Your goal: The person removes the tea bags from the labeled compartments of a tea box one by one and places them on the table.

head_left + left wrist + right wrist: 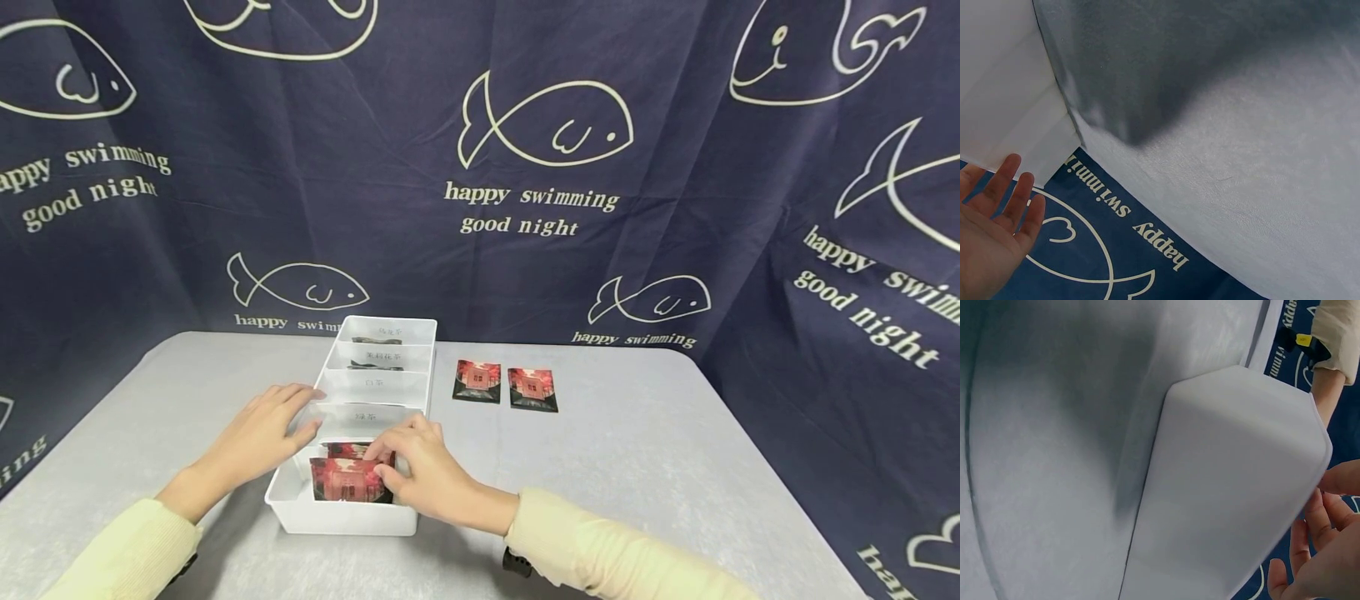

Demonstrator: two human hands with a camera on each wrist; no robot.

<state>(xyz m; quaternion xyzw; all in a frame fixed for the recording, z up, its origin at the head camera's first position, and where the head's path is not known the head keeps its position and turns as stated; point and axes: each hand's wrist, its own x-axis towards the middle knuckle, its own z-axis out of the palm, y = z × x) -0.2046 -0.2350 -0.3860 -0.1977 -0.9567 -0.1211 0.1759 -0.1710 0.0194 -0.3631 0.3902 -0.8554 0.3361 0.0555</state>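
Note:
A long white divided box (pixel 341 520) stands on the table, its dividers marked with handwritten labels. In its front compartment a red and black tea packet (pixel 347 482) leans upright, and another red packet (pixel 341 449) shows just behind it. My right hand (pixel 423 469) reaches over the box's right side and pinches the front packet's upper right corner between thumb and fingers. At the left rim, my left hand (pixel 270 425) rests with its fingers extended against the box. In the left wrist view the left fingers (pixel 1025 187) lie along the white side wall.
Two more red and black packets, a left one (pixel 477 382) and a right one (pixel 533 390), lie flat on the grey table (pixel 600 467) right of the box. Dark packet edges (pixel 377 340) show in the rear compartments. A navy fish-print curtain (pixel 525 275) hangs behind the table.

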